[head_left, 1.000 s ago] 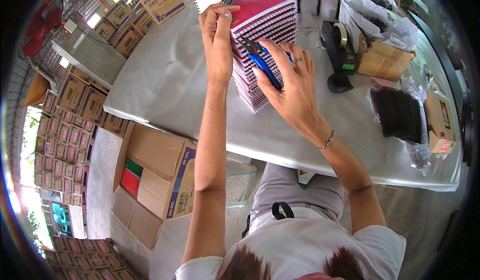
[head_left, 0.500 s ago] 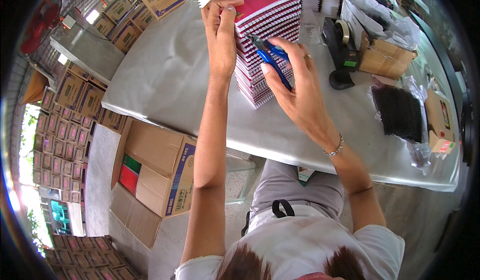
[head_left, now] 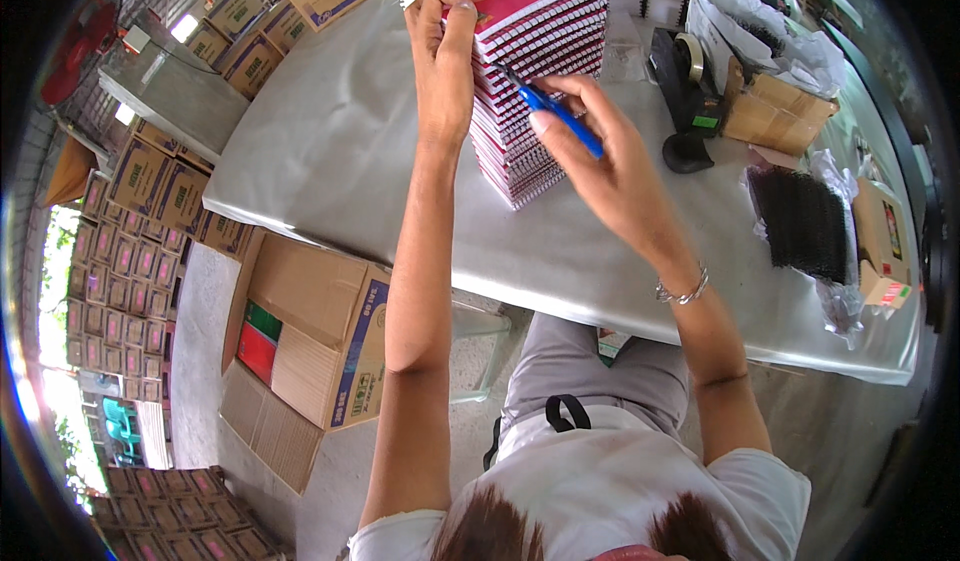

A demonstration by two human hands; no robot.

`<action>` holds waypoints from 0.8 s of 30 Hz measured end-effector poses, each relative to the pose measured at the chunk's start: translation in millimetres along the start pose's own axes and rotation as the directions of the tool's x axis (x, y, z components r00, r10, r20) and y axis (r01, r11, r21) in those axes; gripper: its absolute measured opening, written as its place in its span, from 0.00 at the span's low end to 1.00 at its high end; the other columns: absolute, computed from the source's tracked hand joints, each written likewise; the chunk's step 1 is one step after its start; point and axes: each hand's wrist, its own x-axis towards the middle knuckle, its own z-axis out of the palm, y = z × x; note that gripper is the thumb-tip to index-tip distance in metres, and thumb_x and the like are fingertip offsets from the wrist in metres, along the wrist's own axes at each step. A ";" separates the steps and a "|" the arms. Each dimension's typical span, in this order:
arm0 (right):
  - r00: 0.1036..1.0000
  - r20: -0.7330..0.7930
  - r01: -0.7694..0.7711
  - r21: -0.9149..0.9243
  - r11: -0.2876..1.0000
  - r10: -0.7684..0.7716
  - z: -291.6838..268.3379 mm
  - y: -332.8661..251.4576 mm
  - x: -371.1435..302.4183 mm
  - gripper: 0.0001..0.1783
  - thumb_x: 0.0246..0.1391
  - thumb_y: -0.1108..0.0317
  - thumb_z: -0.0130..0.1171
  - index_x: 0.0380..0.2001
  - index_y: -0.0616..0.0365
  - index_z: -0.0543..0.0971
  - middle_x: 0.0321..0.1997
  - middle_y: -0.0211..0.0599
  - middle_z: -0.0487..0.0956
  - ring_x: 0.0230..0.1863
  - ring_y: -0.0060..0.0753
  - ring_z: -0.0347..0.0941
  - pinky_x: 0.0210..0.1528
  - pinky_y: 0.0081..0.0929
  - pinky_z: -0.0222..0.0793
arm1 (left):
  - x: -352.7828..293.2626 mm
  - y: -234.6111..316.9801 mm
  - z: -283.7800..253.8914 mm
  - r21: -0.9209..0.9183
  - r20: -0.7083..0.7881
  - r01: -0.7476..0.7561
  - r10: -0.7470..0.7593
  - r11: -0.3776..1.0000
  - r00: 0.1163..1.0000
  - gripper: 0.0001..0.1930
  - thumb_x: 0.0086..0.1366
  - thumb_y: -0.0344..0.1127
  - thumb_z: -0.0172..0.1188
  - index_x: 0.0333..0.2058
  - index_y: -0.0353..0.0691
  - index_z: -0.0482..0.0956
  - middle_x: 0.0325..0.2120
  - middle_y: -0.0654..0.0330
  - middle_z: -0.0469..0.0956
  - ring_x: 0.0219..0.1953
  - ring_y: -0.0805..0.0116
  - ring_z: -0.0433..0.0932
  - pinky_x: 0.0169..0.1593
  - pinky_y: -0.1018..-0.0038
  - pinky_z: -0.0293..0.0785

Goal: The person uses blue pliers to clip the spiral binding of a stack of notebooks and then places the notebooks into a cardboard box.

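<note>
A tall stack of red-covered spiral notebooks [head_left: 545, 56] stands on the table, with the white bound edges facing me. My left hand [head_left: 446, 61] grips the stack's near left corner, its fingertips over the top cover. In my right hand [head_left: 605, 156] are blue-handled wire cutters [head_left: 568, 126], held by closed fingers with the handles pressed together. The cutters' dark jaws meet the corner of the stack a few notebooks below the top. Whether a wire end sits between the jaws is too small to tell.
A grey sheet covers the table [head_left: 320, 131]. To the right stand a tape dispenser [head_left: 685, 86], a torn carton [head_left: 775, 116] and a bundle of black binding coils [head_left: 800, 221]. More spiral notebooks [head_left: 662, 1] stand behind. An open carton [head_left: 310, 296] lies low at left.
The cutters' handles have come together from a spread position and slant more to the right. My right wrist has shifted slightly right. My left hand keeps its grip on the stack.
</note>
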 end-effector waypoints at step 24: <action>0.837 0.335 -0.547 0.473 0.690 0.434 -4.7 -17.8 5.4 0.19 0.71 0.53 0.51 0.48 0.60 0.73 0.31 0.33 0.78 0.28 0.21 0.73 0.31 0.24 0.70 | 1.7 -6.9 -4.4 -0.112 0.023 0.021 -0.019 0.993 1.000 0.15 0.70 0.41 0.50 0.43 0.39 0.82 0.48 0.61 0.69 0.53 0.70 0.69 0.61 0.72 0.61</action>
